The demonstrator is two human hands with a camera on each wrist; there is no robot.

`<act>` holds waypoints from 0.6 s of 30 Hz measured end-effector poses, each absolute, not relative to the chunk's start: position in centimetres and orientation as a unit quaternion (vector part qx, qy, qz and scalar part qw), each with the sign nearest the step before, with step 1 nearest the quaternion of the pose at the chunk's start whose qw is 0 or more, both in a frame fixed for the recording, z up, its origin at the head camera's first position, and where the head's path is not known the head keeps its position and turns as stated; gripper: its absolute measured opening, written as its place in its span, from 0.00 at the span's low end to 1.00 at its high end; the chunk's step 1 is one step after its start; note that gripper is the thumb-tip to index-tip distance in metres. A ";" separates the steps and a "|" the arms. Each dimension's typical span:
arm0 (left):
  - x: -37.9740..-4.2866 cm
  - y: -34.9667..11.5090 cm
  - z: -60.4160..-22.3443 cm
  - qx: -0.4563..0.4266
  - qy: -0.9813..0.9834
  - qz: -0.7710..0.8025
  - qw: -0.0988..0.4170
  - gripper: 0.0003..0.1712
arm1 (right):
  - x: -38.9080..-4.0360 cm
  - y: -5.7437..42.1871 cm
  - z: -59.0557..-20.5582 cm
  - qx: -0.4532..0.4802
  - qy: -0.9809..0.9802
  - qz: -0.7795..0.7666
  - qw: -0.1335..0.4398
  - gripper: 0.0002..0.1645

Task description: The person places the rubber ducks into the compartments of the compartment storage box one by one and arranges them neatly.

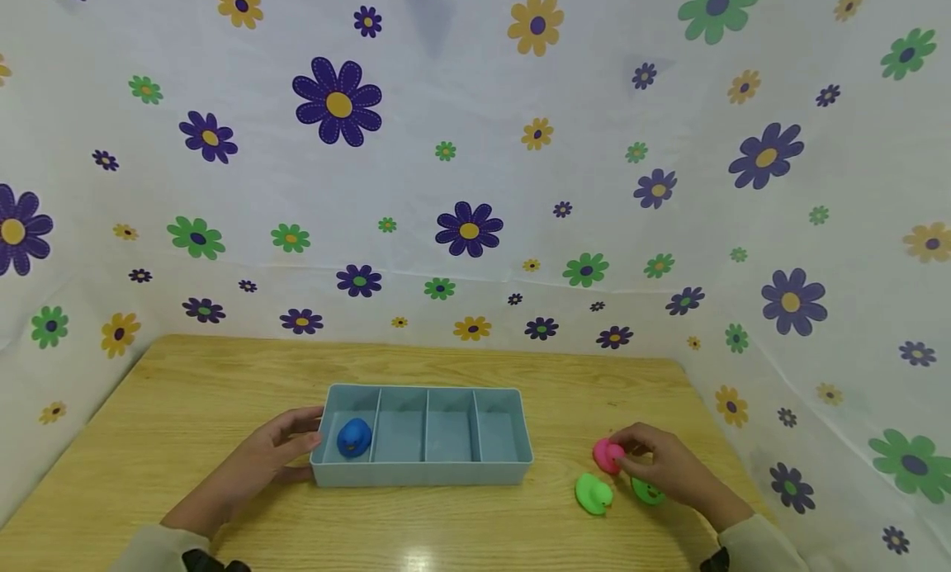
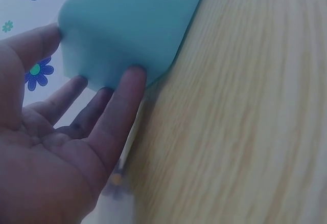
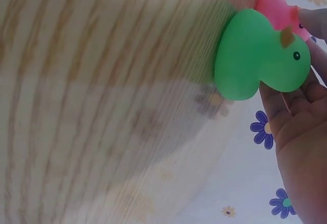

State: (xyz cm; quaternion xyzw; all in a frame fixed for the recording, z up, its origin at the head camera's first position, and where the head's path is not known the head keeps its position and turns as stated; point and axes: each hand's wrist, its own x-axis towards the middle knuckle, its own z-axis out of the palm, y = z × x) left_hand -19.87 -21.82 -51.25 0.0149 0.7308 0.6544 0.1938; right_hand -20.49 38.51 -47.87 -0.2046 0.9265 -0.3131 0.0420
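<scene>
My left hand (image 1: 275, 448) touches the left end of a blue-grey box (image 1: 423, 475) with several compartments. In the left wrist view its fingertips (image 2: 135, 75) lie against the box's end wall (image 2: 117, 40). A blue rubber duck (image 1: 354, 437) sits in the leftmost compartment. To the right of the box, my right hand (image 1: 661, 460) pinches a pink rubber duck (image 1: 607, 456) by its head between thumb and fingers. One green duck (image 1: 593, 494) lies just in front of the pink one. Another green duck (image 1: 648, 491) is partly hidden beneath the right hand.
A wooden table (image 1: 416, 522) bears everything. Behind it and along both sides hangs a white cloth (image 1: 416, 184) printed with purple, green and yellow flowers. Low dividers (image 1: 427, 427) split the box into a row of compartments.
</scene>
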 end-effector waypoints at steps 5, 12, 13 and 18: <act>-20.0 -21.8 -51.2 0.012 0.734 0.651 0.194 0.40 | -20.5 38.3 -47.6 -0.195 0.933 -0.300 0.039 0.11; -19.8 -21.7 -50.8 0.010 0.734 0.651 0.195 0.40 | -20.5 38.0 -47.5 -0.185 0.938 -0.291 0.034 0.10; -19.8 -21.6 -50.8 0.009 0.734 0.650 0.194 0.40 | -20.5 37.9 -47.5 -0.186 0.939 -0.289 0.031 0.10; -19.6 -21.6 -50.8 0.010 0.735 0.651 0.191 0.39 | -20.7 36.8 -47.0 -0.187 0.940 -0.286 -0.001 0.09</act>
